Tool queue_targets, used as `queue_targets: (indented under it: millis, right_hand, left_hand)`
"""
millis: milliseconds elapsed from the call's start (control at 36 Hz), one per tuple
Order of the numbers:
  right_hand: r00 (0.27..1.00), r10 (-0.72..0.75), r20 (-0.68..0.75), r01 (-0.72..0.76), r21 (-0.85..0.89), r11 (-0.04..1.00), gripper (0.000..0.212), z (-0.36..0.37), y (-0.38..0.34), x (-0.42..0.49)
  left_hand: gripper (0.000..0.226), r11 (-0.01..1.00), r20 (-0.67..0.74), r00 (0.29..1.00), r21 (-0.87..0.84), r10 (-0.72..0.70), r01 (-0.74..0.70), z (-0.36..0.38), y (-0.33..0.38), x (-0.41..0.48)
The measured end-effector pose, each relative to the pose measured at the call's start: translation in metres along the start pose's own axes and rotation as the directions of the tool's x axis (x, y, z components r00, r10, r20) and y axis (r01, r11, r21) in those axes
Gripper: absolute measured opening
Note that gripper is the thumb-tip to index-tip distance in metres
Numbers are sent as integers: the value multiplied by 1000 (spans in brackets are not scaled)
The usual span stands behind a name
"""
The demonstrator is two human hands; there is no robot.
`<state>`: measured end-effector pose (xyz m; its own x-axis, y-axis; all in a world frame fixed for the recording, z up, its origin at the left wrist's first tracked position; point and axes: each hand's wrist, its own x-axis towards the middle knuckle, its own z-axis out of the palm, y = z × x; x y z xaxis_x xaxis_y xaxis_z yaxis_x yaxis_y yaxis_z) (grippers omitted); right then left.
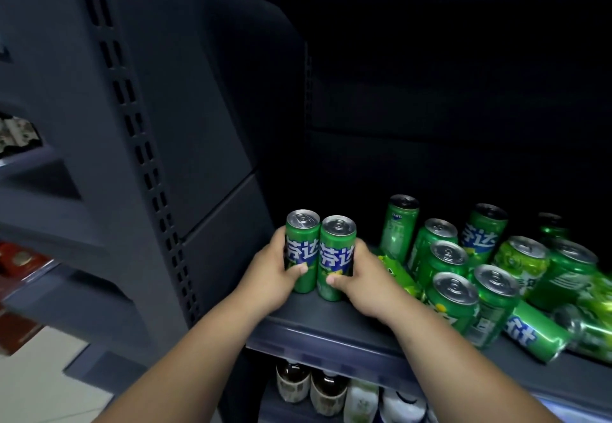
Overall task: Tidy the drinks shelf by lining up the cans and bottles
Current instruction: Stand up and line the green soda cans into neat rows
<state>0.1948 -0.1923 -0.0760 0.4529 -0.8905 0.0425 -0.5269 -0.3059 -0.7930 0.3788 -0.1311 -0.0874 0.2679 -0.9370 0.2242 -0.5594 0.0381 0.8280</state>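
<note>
— How were the hands placed?

— The left hand (275, 268) was curled round the left slim can (300, 250), thumb across its printed front. The right hand (362, 278) gripped the right slim can (336, 257) the same way.

— What were those two like?

— Tall, narrow cylinders of glossy green metal, with silver tops and pull tabs, and white characters on a blue band. They stood upright, touching side by side, at the left front end of the dark matte shelf (334, 323).

— And around them?

— Just right of the right hand lay a flat green packet (397, 273). Beyond it stood a loose cluster of green cans (445, 258), slim and wider ones mixed, mostly upright. One toppled can (535, 336) lay on its side near the shelf's front edge, with more lying at the far right. A perforated grey upright (139, 131) rose on the left, and brown and pale bottles (293, 384) stood on the level below.
</note>
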Motion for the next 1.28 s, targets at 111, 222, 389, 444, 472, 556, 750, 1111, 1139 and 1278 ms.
queue_targets:
  millis: [111, 222, 389, 444, 472, 556, 750, 1111, 1139, 1278]
  right_hand:
    - [999, 18, -29, -17, 17, 1000, 61, 1, -2, 2]
    - [999, 45, -6, -44, 130, 991, 72, 0, 1, -2]
    - [999, -11, -48, 22, 255, 967, 89, -21, -3, -25]
    - [996, -52, -75, 68, 234, 970, 77, -35, -9, -35]
    - [993, -72, -91, 91, 231, 969, 72, -42, -12, -39]
    - [979, -140, -147, 171, 229, 958, 57, -66, -20, -53]
    - [921, -163, -355, 229, 151, 962, 45, -137, -3, -71]
    - [850, -98, -518, -32, -236, 971, 50, -222, 91, -33]
    - [864, -82, -496, -63, -268, 961, 57, -225, 94, -28]
    - [930, -25, -366, -93, -302, 949, 84, -234, 106, -7]
  left_hand:
    - [70, 1000, 18, 1000, 17, 2, -3, -3, 4, -2]
    - [59, 961, 100, 993, 274, -58, 29, -12, 11, -8]
    - [23, 858, 75, 997, 514, -34, -9, -34, 44, -23]
    - [17, 915, 97, 995, 401, 13, -51, -30, 58, -23]
    - [14, 934, 110, 993, 351, 37, -73, -26, 66, -22]
    - [11, 954, 150, 982, 258, 116, -152, -9, 87, -14]
    - [30, 919, 154, 928, 155, 339, -362, 48, 132, 6]
    - [68, 938, -25, 984, 308, 174, -158, 137, 146, 60]
    - [71, 939, -43, 987, 317, 158, -137, 141, 146, 65]
    - [62, 945, -97, 988, 316, 118, -81, 158, 145, 80]
